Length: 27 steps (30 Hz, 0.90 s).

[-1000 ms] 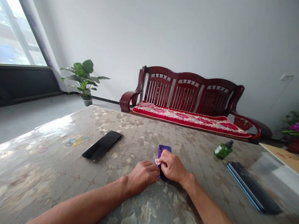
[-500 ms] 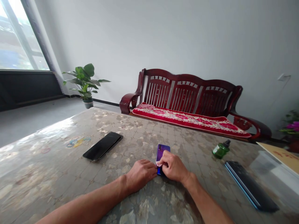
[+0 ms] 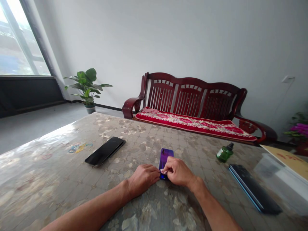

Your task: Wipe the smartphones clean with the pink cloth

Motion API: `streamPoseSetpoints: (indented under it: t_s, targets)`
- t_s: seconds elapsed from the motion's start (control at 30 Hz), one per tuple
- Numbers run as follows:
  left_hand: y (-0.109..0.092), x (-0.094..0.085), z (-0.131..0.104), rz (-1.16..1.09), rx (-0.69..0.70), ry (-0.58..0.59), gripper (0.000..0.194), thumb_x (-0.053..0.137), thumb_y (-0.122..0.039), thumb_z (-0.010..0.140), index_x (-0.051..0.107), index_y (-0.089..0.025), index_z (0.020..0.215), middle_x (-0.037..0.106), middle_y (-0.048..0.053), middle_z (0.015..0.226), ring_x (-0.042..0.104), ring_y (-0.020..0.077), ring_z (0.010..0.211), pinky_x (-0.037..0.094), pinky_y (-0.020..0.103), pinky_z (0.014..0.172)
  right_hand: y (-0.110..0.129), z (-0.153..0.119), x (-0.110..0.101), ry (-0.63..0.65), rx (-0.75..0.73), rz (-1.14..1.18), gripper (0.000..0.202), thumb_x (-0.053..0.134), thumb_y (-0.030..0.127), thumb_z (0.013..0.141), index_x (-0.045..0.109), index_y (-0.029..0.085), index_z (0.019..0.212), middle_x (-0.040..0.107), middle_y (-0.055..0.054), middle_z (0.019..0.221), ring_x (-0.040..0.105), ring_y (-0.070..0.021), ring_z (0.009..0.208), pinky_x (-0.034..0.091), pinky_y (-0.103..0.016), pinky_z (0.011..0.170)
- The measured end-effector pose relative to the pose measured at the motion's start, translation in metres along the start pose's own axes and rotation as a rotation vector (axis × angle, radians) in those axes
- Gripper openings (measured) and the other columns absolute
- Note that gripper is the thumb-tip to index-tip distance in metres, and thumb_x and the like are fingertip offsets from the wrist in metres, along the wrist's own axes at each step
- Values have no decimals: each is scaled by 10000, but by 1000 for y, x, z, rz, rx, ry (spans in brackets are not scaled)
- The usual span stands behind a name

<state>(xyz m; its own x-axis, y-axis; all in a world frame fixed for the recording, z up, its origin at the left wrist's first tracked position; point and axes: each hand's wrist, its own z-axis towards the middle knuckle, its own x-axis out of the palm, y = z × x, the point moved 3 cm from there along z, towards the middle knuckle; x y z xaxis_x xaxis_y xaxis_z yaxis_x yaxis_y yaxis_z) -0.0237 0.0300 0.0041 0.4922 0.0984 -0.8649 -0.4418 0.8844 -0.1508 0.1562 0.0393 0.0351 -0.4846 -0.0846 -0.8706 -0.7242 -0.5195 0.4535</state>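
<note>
A purple-blue phone [image 3: 165, 156] lies back up on the patterned table [image 3: 141, 141], its camera end pointing away from me. My right hand [image 3: 179, 170] is closed over the phone's lower part, pinching a small whitish cloth [image 3: 163, 171] against its back. Beside the phone's left edge, my left hand [image 3: 144, 178] rests palm down, fingers extended and fingertips at the edge. Part of the phone is hidden under my right hand.
Dark phones [image 3: 105, 151] lie at the left near colourful bands [image 3: 79, 147]. On the right are a green bottle [image 3: 224, 153], more dark phones [image 3: 254, 188], a clear plastic box [image 3: 276, 179] and a tan sheet [image 3: 288, 160]. Behind stands a wooden bench [image 3: 190, 99].
My right hand and the cloth have shifted slightly toward the phone's near end. The whole view has moved a little; my left hand stays at the phone's edge.
</note>
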Motion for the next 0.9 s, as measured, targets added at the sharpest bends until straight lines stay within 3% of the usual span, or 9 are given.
streamPoseSetpoints:
  t_s: [0.23,0.47,0.67,0.77,0.9]
  targets:
    - [0,-2,1,-19,7,8,367,364,-324,1051,667,-192,893,712,40,887,665,165,806,495,258,764,-18,4,-5,-191,212,-129,257,515,69,830,719,223,853,652,-29,943,624,-126,839,422,-200,741]
    - [-2,-5,3,-12,3,11,386,351,-321,1054,671,-190,882,709,45,870,661,158,788,500,251,756,-15,3,-4,-24,117,29,121,638,211,824,701,217,721,630,2,774,586,-109,685,394,-205,636]
    - [-1,-4,2,-23,6,-3,375,362,-317,1052,677,-194,890,712,44,870,664,157,800,502,249,763,-29,3,-12,-177,196,-51,184,558,109,835,704,216,802,640,-23,888,611,-126,797,413,-213,726]
    - [0,-3,1,-17,13,-4,382,354,-323,1054,670,-191,885,715,42,879,665,161,795,501,257,757,-23,1,-14,-120,164,-45,154,584,106,804,694,211,783,630,-13,851,593,-114,738,401,-202,678]
    - [0,-3,1,-6,17,-2,383,348,-316,1055,666,-191,882,713,40,872,660,157,778,498,257,745,-6,-3,-11,81,91,20,95,639,134,754,689,213,742,628,12,783,578,-100,680,375,-187,605]
